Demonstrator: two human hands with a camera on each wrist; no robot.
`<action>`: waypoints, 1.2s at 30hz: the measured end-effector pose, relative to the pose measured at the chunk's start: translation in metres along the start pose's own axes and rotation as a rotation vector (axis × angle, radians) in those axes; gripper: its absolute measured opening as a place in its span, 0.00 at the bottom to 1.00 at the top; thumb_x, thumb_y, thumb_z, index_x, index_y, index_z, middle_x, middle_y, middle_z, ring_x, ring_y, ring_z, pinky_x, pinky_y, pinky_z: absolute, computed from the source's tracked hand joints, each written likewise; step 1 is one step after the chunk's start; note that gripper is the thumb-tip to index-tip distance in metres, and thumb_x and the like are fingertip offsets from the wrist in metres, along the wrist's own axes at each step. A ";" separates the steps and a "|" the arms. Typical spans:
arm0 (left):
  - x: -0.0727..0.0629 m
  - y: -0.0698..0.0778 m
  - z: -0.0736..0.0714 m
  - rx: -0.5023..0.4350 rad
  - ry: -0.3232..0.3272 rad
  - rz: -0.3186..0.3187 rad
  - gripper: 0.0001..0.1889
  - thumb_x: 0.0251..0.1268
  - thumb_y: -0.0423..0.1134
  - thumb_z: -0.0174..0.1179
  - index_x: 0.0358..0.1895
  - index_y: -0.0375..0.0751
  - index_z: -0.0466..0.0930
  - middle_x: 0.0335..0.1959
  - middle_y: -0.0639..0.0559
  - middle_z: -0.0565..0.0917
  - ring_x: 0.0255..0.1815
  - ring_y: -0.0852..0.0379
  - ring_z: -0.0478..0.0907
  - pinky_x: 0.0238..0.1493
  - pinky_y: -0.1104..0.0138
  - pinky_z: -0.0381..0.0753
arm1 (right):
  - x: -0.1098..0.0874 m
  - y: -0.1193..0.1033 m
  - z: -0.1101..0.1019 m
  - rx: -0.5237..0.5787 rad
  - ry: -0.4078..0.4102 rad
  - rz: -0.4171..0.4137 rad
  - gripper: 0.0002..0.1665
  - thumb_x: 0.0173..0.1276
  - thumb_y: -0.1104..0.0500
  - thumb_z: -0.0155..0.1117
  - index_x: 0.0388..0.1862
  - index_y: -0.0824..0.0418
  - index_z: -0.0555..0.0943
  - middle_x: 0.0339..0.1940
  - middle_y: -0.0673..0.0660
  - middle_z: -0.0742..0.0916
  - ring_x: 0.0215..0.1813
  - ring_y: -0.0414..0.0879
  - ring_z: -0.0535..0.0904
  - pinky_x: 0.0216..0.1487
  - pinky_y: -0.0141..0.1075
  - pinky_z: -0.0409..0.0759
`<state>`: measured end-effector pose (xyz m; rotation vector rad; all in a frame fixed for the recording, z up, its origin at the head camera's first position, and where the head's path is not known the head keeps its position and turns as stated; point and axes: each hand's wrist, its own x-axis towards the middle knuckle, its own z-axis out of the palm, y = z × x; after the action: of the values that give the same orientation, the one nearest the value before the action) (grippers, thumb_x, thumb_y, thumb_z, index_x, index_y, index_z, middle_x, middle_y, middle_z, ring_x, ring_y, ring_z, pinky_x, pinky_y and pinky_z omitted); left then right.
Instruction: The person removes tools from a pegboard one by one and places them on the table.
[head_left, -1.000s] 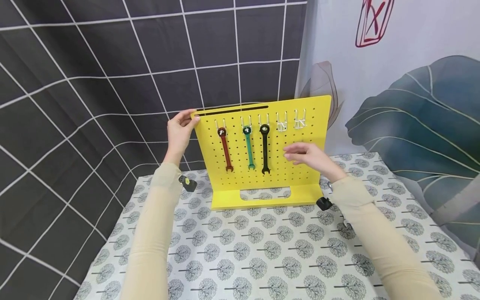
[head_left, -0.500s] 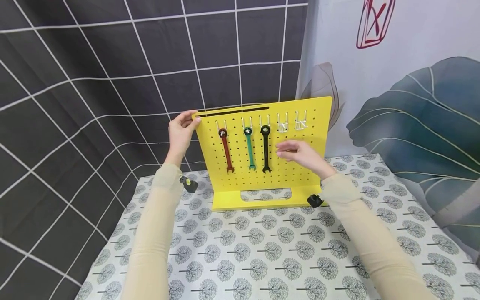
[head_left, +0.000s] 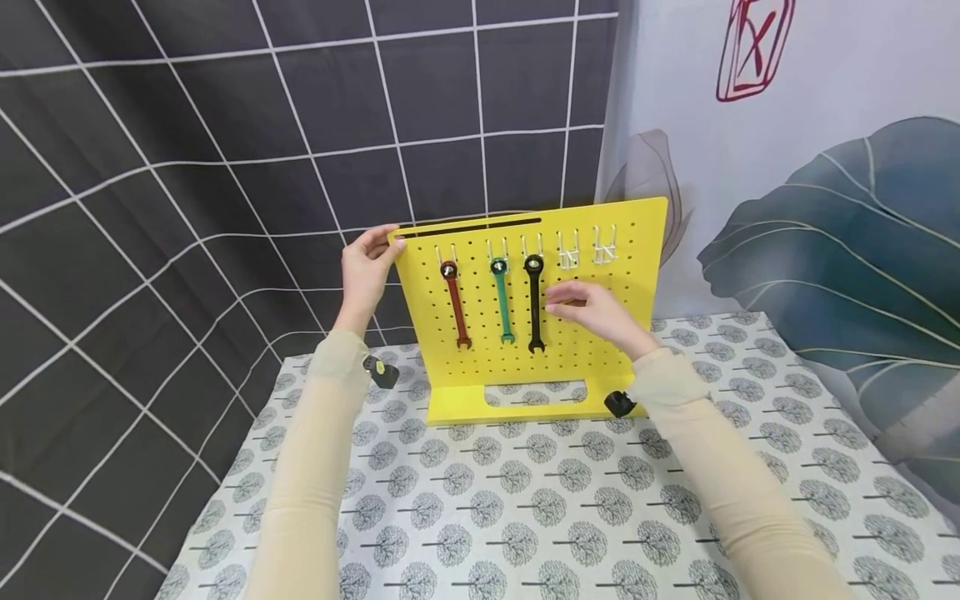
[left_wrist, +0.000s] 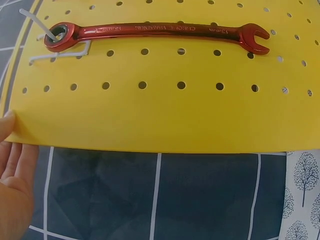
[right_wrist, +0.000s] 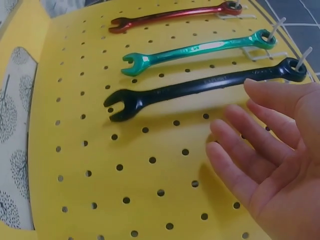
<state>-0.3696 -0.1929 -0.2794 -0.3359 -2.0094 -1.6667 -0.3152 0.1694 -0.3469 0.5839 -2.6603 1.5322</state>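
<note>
A yellow pegboard (head_left: 480, 358) stands upright on the table, and my left hand (head_left: 365, 271) pinches its upper left corner between thumb and fingers. From white hooks on it hang three combination wrenches by their ring ends: a red wrench (head_left: 456, 305), a green wrench (head_left: 502, 302) and a black wrench (head_left: 535, 304). My right hand (head_left: 592, 312) is just right of the black wrench, fingers loosely bent and holding nothing. In the right wrist view its thumb tip overlaps the black wrench's shaft (right_wrist: 200, 86). The left wrist view shows the red wrench's lettered shaft (left_wrist: 160, 30).
Two white hooks (head_left: 568, 250) at the board's upper right carry nothing. The board's foot (head_left: 457, 404) rests on a tree-patterned tablecloth (head_left: 487, 500). Behind hangs a dark gridded cloth (head_left: 300, 125), with a leaf-printed backdrop (head_left: 847, 233) at the right.
My right hand has moved left across the board, toward the black wrench. The left hand keeps its hold on the corner, and the wrenches hang as before.
</note>
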 end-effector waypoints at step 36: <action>0.001 -0.003 0.001 -0.010 -0.007 0.018 0.18 0.65 0.32 0.69 0.57 0.32 0.83 0.50 0.41 0.85 0.43 0.61 0.82 0.51 0.69 0.81 | 0.016 -0.006 0.025 0.198 0.082 0.037 0.27 0.73 0.55 0.66 0.64 0.68 0.75 0.56 0.65 0.83 0.50 0.56 0.83 0.53 0.41 0.84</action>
<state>-0.3723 -0.1932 -0.2819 -0.3628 -1.9979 -1.6668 -0.3236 0.1407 -0.3518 0.4689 -2.4922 1.8021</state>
